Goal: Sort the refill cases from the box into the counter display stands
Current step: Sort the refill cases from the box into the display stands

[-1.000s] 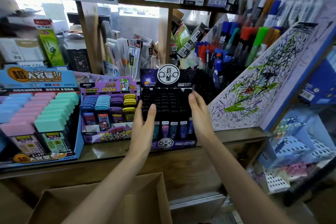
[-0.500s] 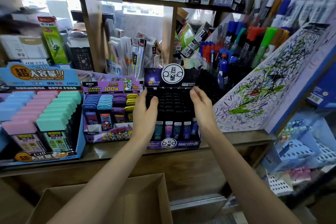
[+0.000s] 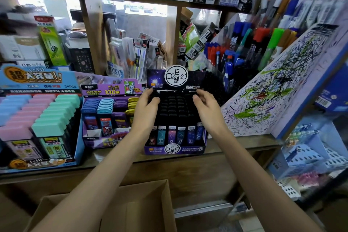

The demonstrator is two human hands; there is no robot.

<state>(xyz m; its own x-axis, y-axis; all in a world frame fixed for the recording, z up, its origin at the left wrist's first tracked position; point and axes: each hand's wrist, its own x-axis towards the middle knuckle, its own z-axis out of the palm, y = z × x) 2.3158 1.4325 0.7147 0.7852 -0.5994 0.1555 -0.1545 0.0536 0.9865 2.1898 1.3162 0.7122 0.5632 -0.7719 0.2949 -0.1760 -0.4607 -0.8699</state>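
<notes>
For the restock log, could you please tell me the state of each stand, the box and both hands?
Black stand, filled with cases.
Purple stand, partly filled, some front slots empty.
Blue stand, rows filled.
Cardboard box, open, no cases visible inside.
Left hand, fingers on back-row cases, grip unclear.
Right hand, fingers on back-row cases, grip unclear.

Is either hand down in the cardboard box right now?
No: the left hand and the right hand are both up at the dark purple display stand, above the cardboard box.
</notes>
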